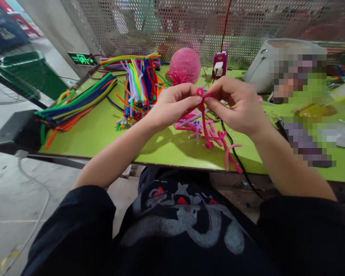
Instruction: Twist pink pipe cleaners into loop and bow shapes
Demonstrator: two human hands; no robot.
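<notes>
A pink pipe cleaner (204,120) with a small loop at its top hangs between my two hands over the table. My left hand (178,100) pinches it just below the loop, thumb against fingers. From the other side my right hand (235,103) closes thumb and fingertips on the same spot; its fingertips partly cover the stem. Below the hands lie short pink and purple pipe cleaner pieces (196,125). Several curved pink pieces (227,153) lie near the table's front edge, close to the lower end of the hanging one.
Bundles of coloured pipe cleaners (139,82) and a longer bundle (80,99) lie on the left of the green table (109,142). Behind my hands sit a pink ball (186,63) and a purple power socket (219,65). A grey bin (258,65) stands at right; a black cable crosses the front edge.
</notes>
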